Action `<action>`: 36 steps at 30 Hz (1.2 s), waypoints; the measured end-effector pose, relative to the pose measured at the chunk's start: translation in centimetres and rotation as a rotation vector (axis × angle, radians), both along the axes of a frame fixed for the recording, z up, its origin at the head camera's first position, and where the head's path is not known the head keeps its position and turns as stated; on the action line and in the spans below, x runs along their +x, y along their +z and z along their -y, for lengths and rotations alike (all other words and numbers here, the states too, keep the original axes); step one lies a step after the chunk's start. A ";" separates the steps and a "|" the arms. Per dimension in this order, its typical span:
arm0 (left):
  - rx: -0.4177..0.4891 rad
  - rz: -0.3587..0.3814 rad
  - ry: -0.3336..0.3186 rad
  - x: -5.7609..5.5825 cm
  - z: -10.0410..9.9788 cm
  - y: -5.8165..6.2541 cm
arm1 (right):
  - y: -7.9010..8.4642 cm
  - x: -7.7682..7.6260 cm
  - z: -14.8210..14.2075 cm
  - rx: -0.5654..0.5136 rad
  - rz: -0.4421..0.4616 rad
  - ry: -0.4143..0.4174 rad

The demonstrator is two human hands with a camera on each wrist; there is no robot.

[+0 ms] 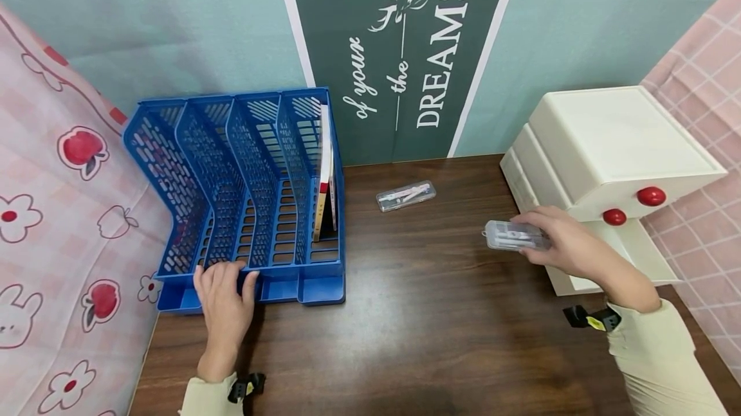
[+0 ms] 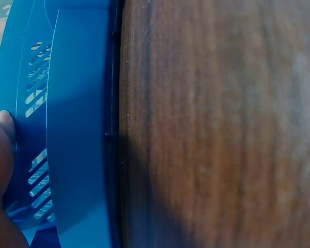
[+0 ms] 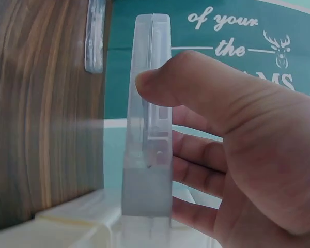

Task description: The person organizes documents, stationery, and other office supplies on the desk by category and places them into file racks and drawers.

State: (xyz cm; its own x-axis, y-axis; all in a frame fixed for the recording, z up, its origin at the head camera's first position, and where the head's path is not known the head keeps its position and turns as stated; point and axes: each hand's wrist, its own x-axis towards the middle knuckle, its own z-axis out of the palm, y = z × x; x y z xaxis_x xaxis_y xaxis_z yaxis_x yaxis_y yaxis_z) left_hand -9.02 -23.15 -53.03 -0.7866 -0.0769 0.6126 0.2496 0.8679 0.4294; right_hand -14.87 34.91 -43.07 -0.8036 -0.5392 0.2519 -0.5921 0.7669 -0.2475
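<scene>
My left hand (image 1: 224,303) holds the front rim of a blue file rack (image 1: 321,271), fingers over the edge. In the left wrist view its thumb (image 2: 6,123) lies against the slotted blue front panel (image 2: 39,103). Over the right part of the table, my right hand (image 1: 558,239) grips a clear plastic case (image 1: 509,236) with light-coloured items inside. The right wrist view shows this case (image 3: 150,119) edge-on, the thumb (image 3: 160,85) on its near side and the other fingers behind. Another clear case (image 1: 406,196) lies on the table between the rack and the right hand.
Thin books (image 1: 321,178) stand in the rack's rightmost slot. A white drawer unit (image 1: 631,133) with red knobs (image 1: 651,196) is at the right, close behind the right hand. A green printed backdrop (image 1: 399,62) rises behind the brown wooden table (image 1: 405,313); a pink patterned cloth (image 1: 75,223) hangs at left.
</scene>
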 end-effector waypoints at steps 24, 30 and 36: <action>-0.004 0.001 -0.004 0.0 -0.1 0.1 | 1.7 1.7 -5.3 0.127 0.010 0.079; -0.008 -0.008 -0.004 0.0 -0.1 0.1 | 2.4 1.9 -6.5 0.206 0.117 0.014; -0.006 -0.014 -0.004 -0.1 0.0 0.0 | 2.8 1.7 -6.4 0.319 0.345 -0.106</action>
State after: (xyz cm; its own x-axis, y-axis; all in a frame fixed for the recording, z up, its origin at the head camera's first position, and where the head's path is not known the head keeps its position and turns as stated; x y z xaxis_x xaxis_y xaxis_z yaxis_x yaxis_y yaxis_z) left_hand -9.08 -23.14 -53.03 -0.7782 -0.0697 0.6241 0.2595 0.8693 0.4206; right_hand -13.17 41.33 -40.27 -0.8660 -0.4564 -0.2043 -0.4310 0.8884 -0.1581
